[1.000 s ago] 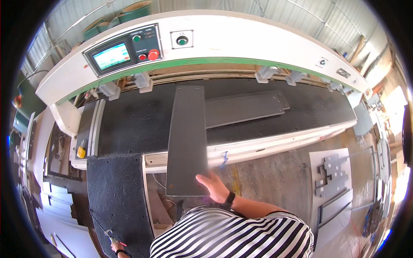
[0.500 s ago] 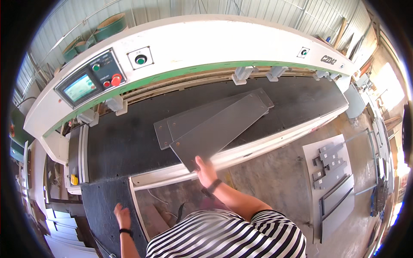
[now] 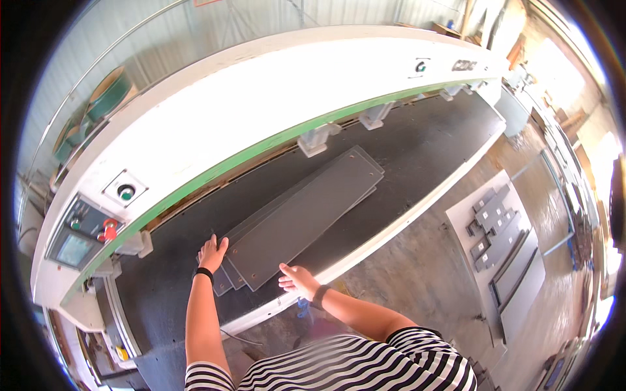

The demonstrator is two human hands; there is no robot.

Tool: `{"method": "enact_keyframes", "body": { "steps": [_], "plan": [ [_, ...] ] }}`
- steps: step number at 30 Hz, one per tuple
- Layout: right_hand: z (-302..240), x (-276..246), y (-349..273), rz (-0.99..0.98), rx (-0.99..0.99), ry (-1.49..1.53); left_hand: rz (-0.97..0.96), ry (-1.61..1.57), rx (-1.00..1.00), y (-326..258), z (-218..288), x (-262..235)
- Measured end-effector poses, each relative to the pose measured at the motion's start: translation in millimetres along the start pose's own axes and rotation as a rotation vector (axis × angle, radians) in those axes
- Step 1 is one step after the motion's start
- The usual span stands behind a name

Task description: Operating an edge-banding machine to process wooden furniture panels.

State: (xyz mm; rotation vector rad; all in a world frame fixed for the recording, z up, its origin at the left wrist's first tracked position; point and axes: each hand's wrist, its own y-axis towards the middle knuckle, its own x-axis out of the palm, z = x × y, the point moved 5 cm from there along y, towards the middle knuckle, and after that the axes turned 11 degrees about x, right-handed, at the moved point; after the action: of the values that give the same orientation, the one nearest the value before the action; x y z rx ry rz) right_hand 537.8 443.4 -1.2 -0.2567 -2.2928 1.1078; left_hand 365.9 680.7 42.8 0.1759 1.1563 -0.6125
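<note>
Head view: dark letters point(image 3: 464, 66) near the right end of the white machine point(image 3: 261, 107) in front of me are blurred. On its left is a control panel point(image 3: 81, 225), and the writing on its small screen point(image 3: 74, 250) is too tiny for me to read. White labels point(image 3: 482, 246) mark the grey parts point(image 3: 497, 212) lying on a pale sheet point(image 3: 458, 218) to my right.

The top board point(image 3: 302, 218), dark grey with holes near its corners, lies slantwise on the black table point(image 3: 430, 146), fanned over lower boards point(image 3: 222, 281). Their near ends sit between my hands.

My left hand point(image 3: 210, 254) is at the left of those ends, fingers spread and thumb apart; I cannot tell whether it touches a board. My right hand point(image 3: 300, 281) is at the front long edge of the top board, thumb out toward that edge, other fingers slightly curled, nothing pinched between them. Whether the thumb touches the edge, I cannot tell.
</note>
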Motion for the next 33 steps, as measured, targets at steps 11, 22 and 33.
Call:
{"method": "enact_keyframes", "body": {
  "steps": [11, 22, 33],
  "plan": [
    [31, -56, -30, 0.636, -0.130, -0.668, -0.091, -0.156, 0.447, -103, 89, 63],
    [157, 25, -76, 0.244, -0.068, 0.070, -0.402, -0.447, 0.184, -219, 23, 68],
    [112, -2, -77, -0.014, -0.233, 0.549, -0.579, -0.607, 0.343, -314, 7, 56]
  ]
}}
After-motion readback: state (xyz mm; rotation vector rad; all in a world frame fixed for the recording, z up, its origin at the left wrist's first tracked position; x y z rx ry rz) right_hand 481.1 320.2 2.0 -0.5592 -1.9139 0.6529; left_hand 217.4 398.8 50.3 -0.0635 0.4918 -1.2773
